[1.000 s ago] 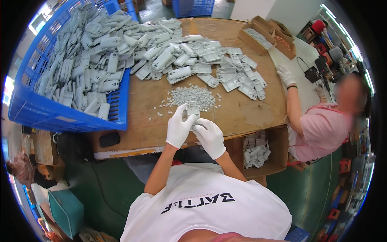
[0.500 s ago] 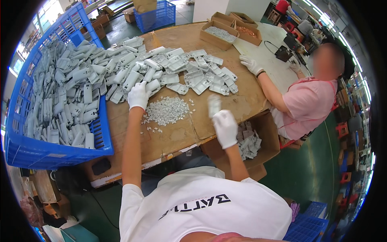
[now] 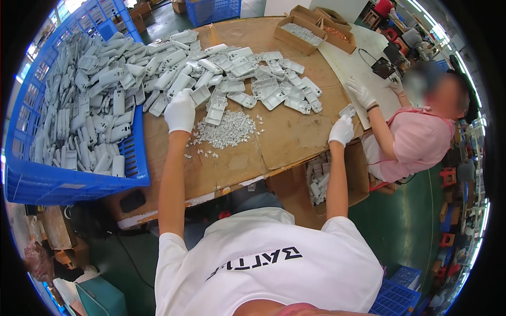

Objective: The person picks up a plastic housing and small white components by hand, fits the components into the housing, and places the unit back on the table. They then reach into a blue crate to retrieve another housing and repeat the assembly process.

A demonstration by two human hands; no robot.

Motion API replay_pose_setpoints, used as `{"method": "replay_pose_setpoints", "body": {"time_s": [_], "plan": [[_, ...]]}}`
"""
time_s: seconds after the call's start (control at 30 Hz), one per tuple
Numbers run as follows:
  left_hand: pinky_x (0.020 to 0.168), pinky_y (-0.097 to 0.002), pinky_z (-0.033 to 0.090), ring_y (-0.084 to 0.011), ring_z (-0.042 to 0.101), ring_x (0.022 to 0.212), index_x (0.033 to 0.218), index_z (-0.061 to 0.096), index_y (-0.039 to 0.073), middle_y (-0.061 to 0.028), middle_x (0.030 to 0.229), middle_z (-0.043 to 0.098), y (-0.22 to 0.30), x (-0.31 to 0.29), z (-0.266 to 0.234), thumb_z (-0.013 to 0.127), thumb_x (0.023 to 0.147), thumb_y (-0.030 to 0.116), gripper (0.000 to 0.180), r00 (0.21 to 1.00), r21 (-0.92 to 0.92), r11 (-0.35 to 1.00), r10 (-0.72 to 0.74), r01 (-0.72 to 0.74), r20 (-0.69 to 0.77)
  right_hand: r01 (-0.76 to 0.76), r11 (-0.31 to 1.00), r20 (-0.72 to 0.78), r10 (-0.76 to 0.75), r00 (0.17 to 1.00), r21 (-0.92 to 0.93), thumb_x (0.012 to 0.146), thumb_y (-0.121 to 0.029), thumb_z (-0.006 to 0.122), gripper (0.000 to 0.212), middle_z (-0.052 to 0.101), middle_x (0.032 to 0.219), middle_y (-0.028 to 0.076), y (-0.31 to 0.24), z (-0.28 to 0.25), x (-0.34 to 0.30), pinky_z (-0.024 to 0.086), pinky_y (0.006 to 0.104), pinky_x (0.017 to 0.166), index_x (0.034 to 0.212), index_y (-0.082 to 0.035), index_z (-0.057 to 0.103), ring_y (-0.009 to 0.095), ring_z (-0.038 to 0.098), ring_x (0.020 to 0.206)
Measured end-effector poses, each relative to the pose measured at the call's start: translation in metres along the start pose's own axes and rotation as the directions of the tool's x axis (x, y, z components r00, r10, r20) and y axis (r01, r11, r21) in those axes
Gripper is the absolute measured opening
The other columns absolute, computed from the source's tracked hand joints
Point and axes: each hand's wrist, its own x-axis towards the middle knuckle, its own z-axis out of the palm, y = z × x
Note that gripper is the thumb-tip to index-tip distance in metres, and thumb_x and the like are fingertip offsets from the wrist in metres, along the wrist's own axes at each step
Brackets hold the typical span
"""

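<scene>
My left hand [image 3: 180,111], in a white glove, reaches to the near edge of a heap of white plastic casings [image 3: 240,68]. Its fingers are curled against a casing [image 3: 181,86] there, partly hiding the grip. One open-faced casing [image 3: 216,109] lies tilted against a pile of small white plastic parts [image 3: 226,130], just right of this hand. My right hand [image 3: 341,131], also gloved, is stretched out over the table's right side. It is closed on a white plastic casing [image 3: 348,110] that sticks out beyond its fingertips.
A blue crate [image 3: 79,187] full of casings stands at the left. Below the table's right edge, a cardboard box [image 3: 358,181] holds more casings. A co-worker in pink [image 3: 421,134] sits at the right, one gloved hand [image 3: 360,92] near my right hand. Small boxes [image 3: 298,45] of parts stand at the far side.
My right hand has moved right and farther out with the casing. An open-faced casing now lies by the small parts. The co-worker's nearer hand is raised more.
</scene>
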Motion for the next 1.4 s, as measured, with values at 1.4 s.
{"method": "replay_pose_setpoints", "body": {"time_s": [1.4], "plan": [[0.075,-0.0329,0.053,-0.0231,0.070,0.083,0.110,0.065,0.005,-0.0143,0.091,0.071,0.103,-0.144,-0.134,0.069,0.085,0.014,0.027,0.697,-0.588,0.404,-0.561,0.701,0.446,0.017,-0.052,-0.049,-0.730,0.682,0.999,0.082,0.000,0.070,0.010,0.064,0.086,0.006,-0.189,-0.222,-0.172,0.050,0.0257,0.070,0.091,-0.003,0.069,0.013,0.063,0.076]]}}
